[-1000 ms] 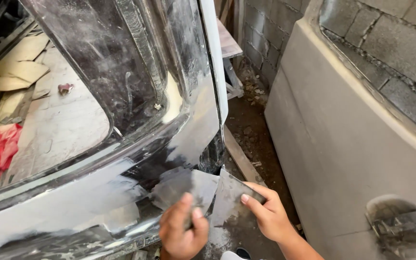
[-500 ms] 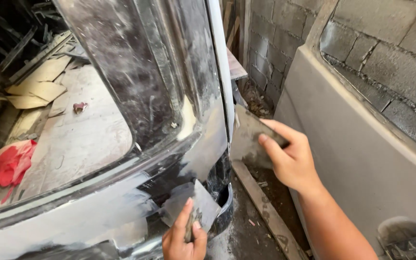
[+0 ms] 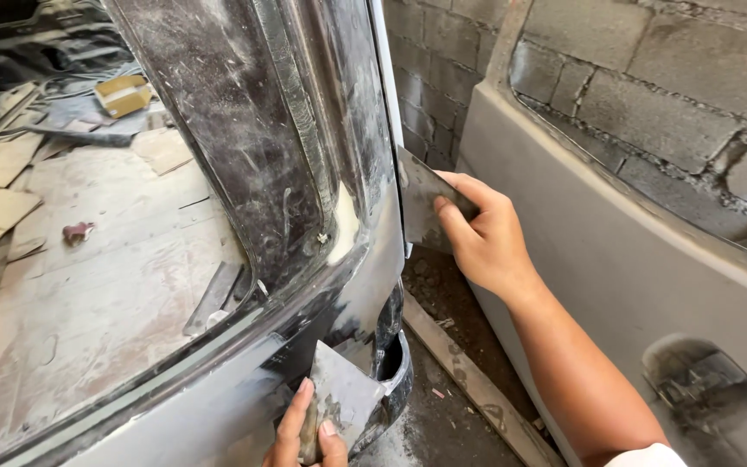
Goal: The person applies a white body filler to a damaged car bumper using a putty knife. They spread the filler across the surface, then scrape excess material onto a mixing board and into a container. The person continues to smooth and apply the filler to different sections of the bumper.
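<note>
My right hand grips a flat metal spreader blade and holds its edge against the rear edge of a dark, sanded vehicle door. A pale patch of filler sits on the door's lower corner, just left of the blade. My left hand, at the bottom of the frame, holds a second spreader smeared with grey filler, resting against the door's lower panel. The two hands are well apart.
A grey primed body panel with a round recess stands at the right before a block wall. A wooden board lies on the dirt floor between them. Through the door's window opening lie cardboard scraps.
My right hand has lifted its spreader from beside the left hand up to the door's rear edge. The view has shifted upward; the left hand stays low with its spreader.
</note>
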